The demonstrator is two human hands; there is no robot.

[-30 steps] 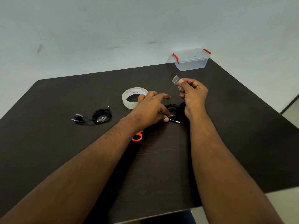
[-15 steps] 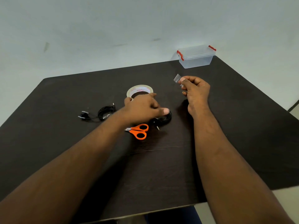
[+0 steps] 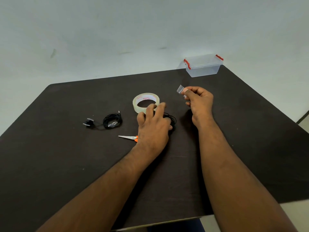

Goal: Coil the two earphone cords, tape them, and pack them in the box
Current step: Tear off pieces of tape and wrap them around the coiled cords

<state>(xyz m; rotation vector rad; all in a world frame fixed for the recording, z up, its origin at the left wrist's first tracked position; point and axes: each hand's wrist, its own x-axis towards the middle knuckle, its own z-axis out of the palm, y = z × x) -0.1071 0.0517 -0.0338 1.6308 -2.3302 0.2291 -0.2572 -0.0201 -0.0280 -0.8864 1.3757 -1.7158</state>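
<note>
The left hand (image 3: 153,126) lies spread over the untaped cord (image 3: 172,120), covering the scissors (image 3: 127,137). A taped cord (image 3: 111,122) lies further left. The right hand (image 3: 199,102) pinches a tape strip (image 3: 180,89) beside the roll (image 3: 145,102). The box (image 3: 203,65) sits closed at the far edge.

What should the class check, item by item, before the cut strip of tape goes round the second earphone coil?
1. Tape strip pinched in the right hand, free end clear: ok.
2. Second coil under the left hand: ok; whether the grip is firm: cannot tell.
3. Loops of that coil tidy: cannot tell, mostly hidden.
4. First coil already taped: ok.
5. Box open for packing: not ok, lid on.
6. Scissors clear of the coil: ok.
</note>
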